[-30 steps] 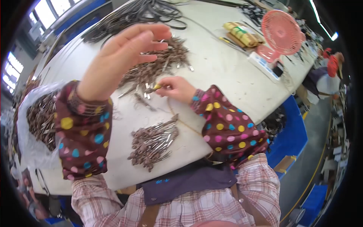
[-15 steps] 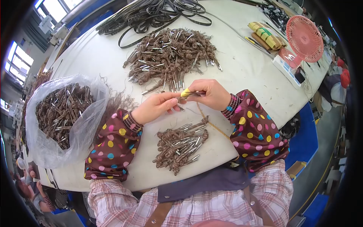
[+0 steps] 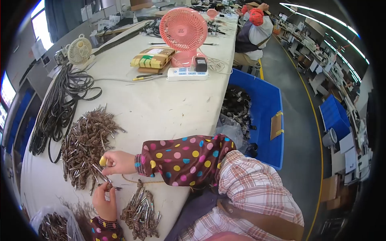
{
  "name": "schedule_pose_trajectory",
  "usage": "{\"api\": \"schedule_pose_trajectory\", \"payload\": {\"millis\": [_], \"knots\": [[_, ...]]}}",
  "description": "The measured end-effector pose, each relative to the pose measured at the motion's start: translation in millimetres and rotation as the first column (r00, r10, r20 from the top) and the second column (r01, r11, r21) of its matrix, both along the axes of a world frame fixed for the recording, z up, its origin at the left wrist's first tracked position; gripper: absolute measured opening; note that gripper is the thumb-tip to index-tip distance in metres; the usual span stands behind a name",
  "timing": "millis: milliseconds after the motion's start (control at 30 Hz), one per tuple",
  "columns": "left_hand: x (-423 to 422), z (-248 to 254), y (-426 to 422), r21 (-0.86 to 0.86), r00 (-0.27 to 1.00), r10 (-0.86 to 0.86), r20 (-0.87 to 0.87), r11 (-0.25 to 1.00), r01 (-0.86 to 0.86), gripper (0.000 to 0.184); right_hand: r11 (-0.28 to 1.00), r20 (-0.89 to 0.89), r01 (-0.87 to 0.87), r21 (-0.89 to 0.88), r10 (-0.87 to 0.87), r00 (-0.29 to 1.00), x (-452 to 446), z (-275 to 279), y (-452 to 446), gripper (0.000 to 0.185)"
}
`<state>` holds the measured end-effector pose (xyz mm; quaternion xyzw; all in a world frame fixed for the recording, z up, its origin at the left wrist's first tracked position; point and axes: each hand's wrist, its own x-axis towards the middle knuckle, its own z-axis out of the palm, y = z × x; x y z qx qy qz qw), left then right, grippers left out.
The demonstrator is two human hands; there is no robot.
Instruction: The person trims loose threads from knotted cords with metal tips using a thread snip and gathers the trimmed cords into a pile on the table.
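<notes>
My right hand (image 3: 120, 162), wearing a yellow finger cover, is closed in a pinch on a silver-tipped brown cord (image 3: 97, 168) at the near edge of the large cord pile (image 3: 86, 140). Just below it, my left hand (image 3: 105, 204) pinches a knotted brown cord (image 3: 108, 186) between thumb and fingers. Whether both hands grip the same cord I cannot tell. Beside my left hand lies a smaller pile of knotted cords (image 3: 141, 211) with metal ends. A clear plastic bag (image 3: 69, 215) full of similar cords sits at the lower left, partly cut off.
Black straps (image 3: 54, 108) lie coiled at the left. Farther back are a pink fan (image 3: 183, 30), a power strip (image 3: 187, 74) and a wrapped packet (image 3: 152, 58). A blue bin (image 3: 267, 120) stands against the table's right edge. Another person (image 3: 253, 36) sits beyond it.
The view has swung to the right, bringing the aisle and blue bin into sight. My hands, close together before, are now slightly apart, the right one at the large pile's edge.
</notes>
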<state>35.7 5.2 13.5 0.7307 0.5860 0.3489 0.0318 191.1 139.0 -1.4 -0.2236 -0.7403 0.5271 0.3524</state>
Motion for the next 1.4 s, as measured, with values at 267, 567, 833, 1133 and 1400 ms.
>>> {"api": "schedule_pose_trajectory", "payload": {"millis": [267,567,833,1133,1400], "knots": [[0,1,1,0.004,0.988,-0.091,-0.124,0.996,0.093,0.029,0.995,0.031,-0.036,0.091,0.033,0.999,-5,-6,-9,0.029],[4,-5,-1,-0.25,0.841,0.063,0.538,0.964,0.088,0.035,0.984,0.05,-0.123,0.126,0.118,0.992,3,10,-21,0.025],[-3,-20,5,-0.265,0.79,-0.022,0.613,0.936,0.231,0.026,0.978,-0.001,-0.124,0.167,0.126,0.992,1,11,-29,0.028],[-5,-15,16,-0.311,0.494,0.134,0.859,0.903,0.297,0.019,0.994,0.054,-0.01,0.105,0.004,0.999,-1,7,-30,0.061],[7,-5,10,-0.201,0.4,0.071,0.914,0.935,0.294,0.028,0.963,0.081,0.087,0.256,-0.111,0.99,-9,8,-55,0.068]]}}
